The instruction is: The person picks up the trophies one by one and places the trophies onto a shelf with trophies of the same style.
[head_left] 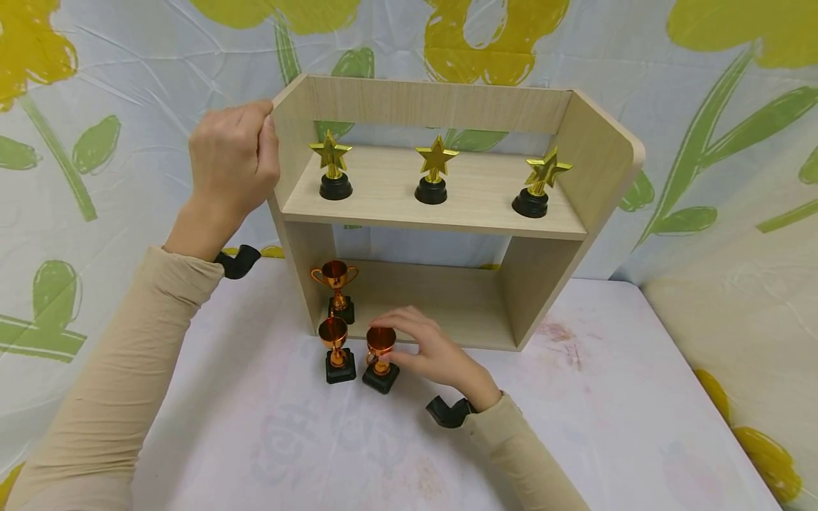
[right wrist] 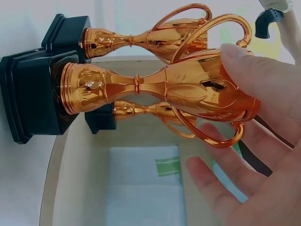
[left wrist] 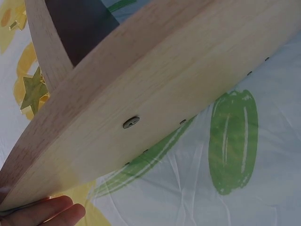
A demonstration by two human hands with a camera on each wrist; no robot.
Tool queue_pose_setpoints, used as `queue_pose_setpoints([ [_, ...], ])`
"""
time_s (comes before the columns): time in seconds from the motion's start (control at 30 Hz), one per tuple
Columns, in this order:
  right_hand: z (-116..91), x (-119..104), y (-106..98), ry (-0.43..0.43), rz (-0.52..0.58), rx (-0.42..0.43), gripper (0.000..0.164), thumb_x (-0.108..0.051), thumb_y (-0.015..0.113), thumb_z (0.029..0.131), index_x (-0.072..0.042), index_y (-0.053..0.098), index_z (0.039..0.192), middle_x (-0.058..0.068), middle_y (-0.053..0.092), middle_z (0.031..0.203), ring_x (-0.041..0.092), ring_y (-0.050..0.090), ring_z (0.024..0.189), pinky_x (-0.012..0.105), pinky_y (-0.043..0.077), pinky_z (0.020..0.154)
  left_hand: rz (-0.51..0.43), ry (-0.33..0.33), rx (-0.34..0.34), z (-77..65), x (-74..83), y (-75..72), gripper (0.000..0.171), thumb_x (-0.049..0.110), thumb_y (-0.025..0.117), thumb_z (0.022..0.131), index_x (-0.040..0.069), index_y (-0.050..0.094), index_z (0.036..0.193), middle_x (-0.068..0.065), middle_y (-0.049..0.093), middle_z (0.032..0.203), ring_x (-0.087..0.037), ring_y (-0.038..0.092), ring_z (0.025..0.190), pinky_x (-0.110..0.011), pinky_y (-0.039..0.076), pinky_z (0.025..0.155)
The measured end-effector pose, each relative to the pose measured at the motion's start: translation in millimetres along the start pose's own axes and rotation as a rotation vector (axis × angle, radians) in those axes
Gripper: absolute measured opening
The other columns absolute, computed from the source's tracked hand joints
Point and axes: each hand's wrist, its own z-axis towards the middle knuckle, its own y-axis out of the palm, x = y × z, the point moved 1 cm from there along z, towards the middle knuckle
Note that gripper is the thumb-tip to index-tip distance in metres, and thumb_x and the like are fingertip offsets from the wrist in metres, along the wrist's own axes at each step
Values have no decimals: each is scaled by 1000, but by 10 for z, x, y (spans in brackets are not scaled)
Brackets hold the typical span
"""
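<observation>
My left hand (head_left: 233, 156) grips the upper front corner of the wooden shelf's (head_left: 434, 226) left side panel; its fingertips show beside the panel (left wrist: 113, 127) in the left wrist view. With thumb and fingers around the cup, my right hand (head_left: 441, 355) holds a copper-coloured trophy cup (right wrist: 136, 87) near its rim. This cup stands upright on its black base (head_left: 381, 380) on the table before the shelf. Just left of it is a second trophy cup (head_left: 334, 332), also in front of the shelf. A third trophy cup (head_left: 335, 274) stands on the lower shelf's left side.
Three gold star trophies stand spread along the upper shelf: a left one (head_left: 331, 156), a middle one (head_left: 437, 157) and a right one (head_left: 545, 172). A white cloth (head_left: 287, 440) covers the table. Behind the shelf hangs a flower-patterned curtain (head_left: 160, 64).
</observation>
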Motion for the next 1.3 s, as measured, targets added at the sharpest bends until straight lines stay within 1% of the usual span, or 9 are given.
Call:
queue_pose_setpoints([
  [0.13, 7, 4, -6, -1, -2, 27, 48, -14, 77, 86, -11, 62, 132, 0, 61, 129, 17, 52, 120, 42, 43, 102, 2, -8, 0, -1, -5, 2, 39, 16, 39, 97, -7, 70, 105, -23, 71, 92, -45, 65, 78, -60, 47, 74],
  [0.33, 16, -16, -11, 18, 0, 98, 49, -15, 81, 82, -10, 65, 128, 2, 64, 126, 17, 55, 117, 41, 46, 99, -4, 25, 9, 3, 3, -9, 39, 16, 39, 97, -8, 69, 104, -23, 70, 89, -44, 64, 76, -58, 47, 71],
  [0.43, 21, -28, -12, 25, 19, 144, 49, -14, 83, 80, -9, 66, 126, 2, 65, 124, 18, 56, 116, 40, 47, 97, -6, 34, 13, 4, 3, -12, 39, 15, 38, 97, -8, 68, 104, -23, 70, 89, -43, 64, 74, -58, 47, 70],
  [0.6, 20, -21, -7, 16, 57, 213, 48, -13, 85, 77, -8, 69, 122, 4, 67, 120, 20, 59, 111, 41, 49, 94, -4, 37, 10, 2, -4, -9, 38, 15, 38, 97, -8, 68, 104, -23, 70, 90, -43, 64, 75, -58, 47, 70],
  [0.77, 21, -7, -7, -6, 83, 255, 48, -9, 86, 75, -4, 69, 120, 6, 68, 117, 21, 62, 106, 43, 52, 89, -4, 30, 11, -1, 2, -10, 39, 15, 38, 97, -7, 69, 106, -23, 71, 92, -44, 65, 77, -59, 47, 72],
  [0.93, 23, 9, -18, 3, 83, 293, 47, -10, 86, 76, -6, 70, 119, 3, 68, 116, 17, 64, 104, 38, 52, 89, -10, 44, 9, 4, -3, -6, 38, 14, 38, 97, -8, 68, 105, -23, 70, 91, -43, 64, 76, -58, 47, 70],
  [1.07, 19, 27, -28, 10, 72, 337, 47, -11, 86, 75, -7, 70, 119, 2, 68, 114, 18, 63, 104, 36, 51, 91, -11, 42, 9, 5, -3, -6, 38, 14, 38, 97, -8, 68, 104, -23, 70, 89, -43, 64, 75, -57, 47, 69],
  [1.2, 22, 46, -35, 13, 58, 389, 49, -9, 88, 72, -4, 70, 117, 5, 68, 113, 20, 64, 105, 35, 49, 94, -9, 40, 6, 6, 1, -11, 38, 14, 38, 97, -8, 68, 104, -23, 70, 89, -43, 64, 75, -57, 47, 69],
  [1.3, 25, 49, -44, 18, 42, 424, 49, -6, 89, 70, -1, 70, 115, 8, 69, 112, 23, 65, 104, 36, 50, 92, -7, 40, 5, 6, 4, -14, 38, 14, 38, 97, -8, 68, 104, -23, 70, 89, -43, 64, 75, -57, 47, 69],
])
